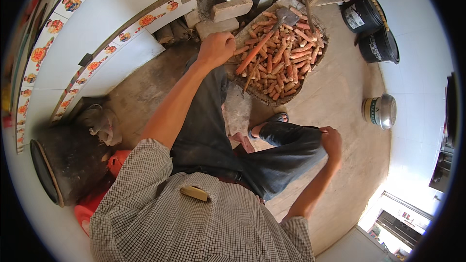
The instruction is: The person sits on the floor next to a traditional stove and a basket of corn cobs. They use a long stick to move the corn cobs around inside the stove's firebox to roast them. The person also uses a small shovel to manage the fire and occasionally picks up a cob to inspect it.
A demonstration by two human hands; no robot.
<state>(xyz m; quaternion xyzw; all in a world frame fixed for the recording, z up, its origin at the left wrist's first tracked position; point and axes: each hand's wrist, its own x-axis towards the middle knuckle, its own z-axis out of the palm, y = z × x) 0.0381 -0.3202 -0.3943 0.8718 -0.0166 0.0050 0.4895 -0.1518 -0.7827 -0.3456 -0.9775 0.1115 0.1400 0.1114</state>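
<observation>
My left hand (215, 49) hovers above my left knee, by the near left edge of a heap of bare corn cobs (280, 58). Its fingers are curled, and nothing shows in them. The cobs fill a shallow wicker basket (269, 101) on the floor. Across the heap lies a small shovel with a flat metal blade (287, 16) and a reddish wooden handle (256, 51). A thin stick (251, 76) leans on the basket's near side. My right hand (331, 143) rests on my right knee; its fingertips are hidden from me.
At my left runs a white-tiled stove (113, 18), with bricks (232, 9) by its opening and firewood (165, 33) below. A dark barrel (69, 167) stands behind my left arm. Black buckets (378, 45) and a silver metal pot (387, 111) line the right wall.
</observation>
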